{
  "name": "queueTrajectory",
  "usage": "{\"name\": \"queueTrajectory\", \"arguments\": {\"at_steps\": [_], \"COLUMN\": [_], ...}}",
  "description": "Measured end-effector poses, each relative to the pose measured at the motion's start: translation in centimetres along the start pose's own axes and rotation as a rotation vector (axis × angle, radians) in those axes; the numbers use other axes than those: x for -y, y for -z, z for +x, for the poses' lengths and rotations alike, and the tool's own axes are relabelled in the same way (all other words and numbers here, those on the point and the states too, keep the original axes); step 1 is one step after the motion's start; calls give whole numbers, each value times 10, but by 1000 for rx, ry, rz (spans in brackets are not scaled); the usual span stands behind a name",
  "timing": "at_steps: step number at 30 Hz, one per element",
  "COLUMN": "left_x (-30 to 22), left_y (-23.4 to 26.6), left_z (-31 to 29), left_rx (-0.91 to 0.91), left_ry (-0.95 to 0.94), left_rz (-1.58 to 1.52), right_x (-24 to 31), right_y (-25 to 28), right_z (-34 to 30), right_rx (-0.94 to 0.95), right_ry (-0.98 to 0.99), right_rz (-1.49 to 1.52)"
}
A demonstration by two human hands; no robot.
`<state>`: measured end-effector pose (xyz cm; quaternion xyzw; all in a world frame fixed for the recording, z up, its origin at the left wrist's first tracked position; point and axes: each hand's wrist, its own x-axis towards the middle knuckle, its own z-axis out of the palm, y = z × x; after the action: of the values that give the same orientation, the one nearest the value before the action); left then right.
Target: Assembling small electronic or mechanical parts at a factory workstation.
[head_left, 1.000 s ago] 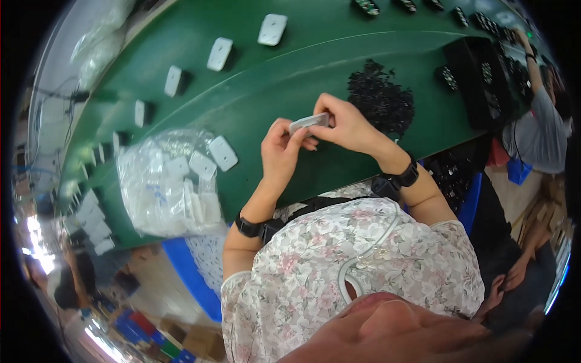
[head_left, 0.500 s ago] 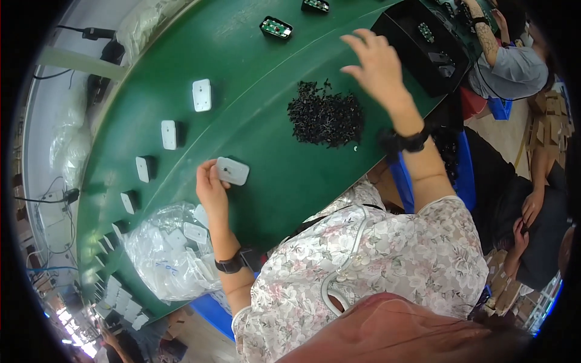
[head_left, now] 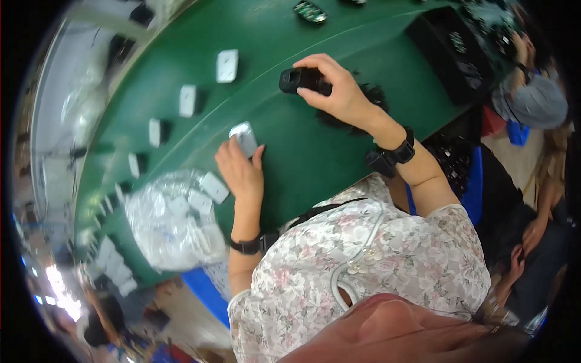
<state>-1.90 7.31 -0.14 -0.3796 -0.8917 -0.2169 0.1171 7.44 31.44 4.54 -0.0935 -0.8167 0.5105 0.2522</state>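
In my right hand (head_left: 346,95) is a small black housing (head_left: 292,81), gripped between thumb and fingers above the green tabletop (head_left: 290,145). A heap of tiny black parts (head_left: 372,95) lies beneath and behind that hand, partly hidden by it. My left hand (head_left: 241,172) is closed around the near end of a whitish plastic cover (head_left: 244,138), low over the table or touching it; I cannot tell which. Left of that hand, white covers (head_left: 213,187) lie at the mouth of a clear plastic bag (head_left: 172,233).
A line of white-topped black units (head_left: 227,66) curves along the table's left side. At the far edge sits an open housing with a green circuit board (head_left: 310,12). A black bin (head_left: 433,60) stands at right, near a co-worker (head_left: 532,100). Blue crates (head_left: 475,181) flank me below the table.
My right hand, earlier spread and without anything in it, has come leftward and now grips the black housing. My left hand has turned over its cover, fingers now on top. The whole view has shifted.
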Motion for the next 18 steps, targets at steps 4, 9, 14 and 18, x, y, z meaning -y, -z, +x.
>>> {"name": "queueTrajectory", "arguments": {"at_steps": [4, 9, 14, 18], "left_x": [8, 7, 13, 17], "left_y": [3, 4, 13, 16], "left_z": [-4, -7, -11, -10], "left_rx": [-15, 22, -7, 18], "left_ry": [-86, -88, 66, -16], "left_rz": [-223, -301, -593, -602], "right_x": [-10, -19, 17, 23], "right_y": [-29, -40, -57, -71], "right_z": [16, 14, -6, -17], "right_rx": [140, 270, 366, 440], "right_ry": [94, 188, 214, 253], "right_rz": [-375, -526, -315, -334]}}
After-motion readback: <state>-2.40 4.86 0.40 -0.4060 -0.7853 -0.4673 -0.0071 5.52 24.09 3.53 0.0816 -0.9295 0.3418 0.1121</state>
